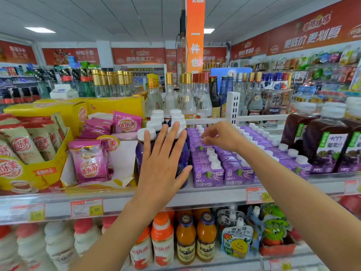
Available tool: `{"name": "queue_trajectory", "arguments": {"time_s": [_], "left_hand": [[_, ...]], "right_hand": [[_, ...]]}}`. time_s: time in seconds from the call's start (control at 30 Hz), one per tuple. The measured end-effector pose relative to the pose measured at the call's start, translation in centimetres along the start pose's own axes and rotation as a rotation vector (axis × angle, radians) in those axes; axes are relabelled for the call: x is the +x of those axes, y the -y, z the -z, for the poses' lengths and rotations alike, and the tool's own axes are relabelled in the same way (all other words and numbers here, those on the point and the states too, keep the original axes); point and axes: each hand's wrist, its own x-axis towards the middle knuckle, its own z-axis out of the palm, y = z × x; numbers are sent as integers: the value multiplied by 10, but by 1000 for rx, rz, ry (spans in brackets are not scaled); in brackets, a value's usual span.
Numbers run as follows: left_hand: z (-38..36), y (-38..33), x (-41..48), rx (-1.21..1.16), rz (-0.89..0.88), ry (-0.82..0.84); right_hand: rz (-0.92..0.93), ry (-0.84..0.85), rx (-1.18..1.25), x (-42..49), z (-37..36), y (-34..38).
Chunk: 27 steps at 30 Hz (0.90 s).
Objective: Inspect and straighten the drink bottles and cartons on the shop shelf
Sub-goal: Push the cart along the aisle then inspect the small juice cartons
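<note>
Dark purple bottles [141, 151] with white caps stand in rows on the upper shelf [214, 194]. My left hand [164, 165] lies flat with fingers spread against the front bottles, covering most of them. Right of them, several rows of small purple juice cartons [208, 176] with white caps run back along the shelf. My right hand [222, 136] hovers over the cartons a few rows back, fingers curled and pinching at a carton's white cap. Large dark grape juice bottles [326, 147] stand at the right.
Yellow display boxes of pink and red sachets [89, 161] fill the shelf's left. Clear liquor bottles [187, 98] stand behind a white divider [233, 106]. The lower shelf holds white milk bottles [86, 237], orange juice bottles [206, 237] and spouted pouches [236, 241]. Price tags [87, 208] line the edge.
</note>
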Motion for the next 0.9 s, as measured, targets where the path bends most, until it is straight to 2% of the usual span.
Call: {"name": "queue_trajectory", "arguments": {"time_s": [0.07, 0.2, 0.37, 0.5, 0.57, 0.77, 0.9], "left_hand": [[-1, 0, 0, 3, 4, -2], [-1, -1, 0, -1, 4, -15], [0, -2, 0, -13, 12, -9], [2, -2, -1, -19, 17, 10], [3, -1, -1, -23, 19, 31], [9, -2, 0, -196, 51, -5], [28, -19, -2, -522, 160, -131]], "right_hand": [[-8, 37, -3, 3, -4, -3], [-62, -114, 90, 13, 1, -7], [-194, 122, -93, 33, -6, -6], [-195, 91, -143, 37, -7, -3], [-147, 18, -163, 34, -1, 2], [-48, -302, -28, -13, 58, 24], [11, -247, 309, -70, 65, 36]]}}
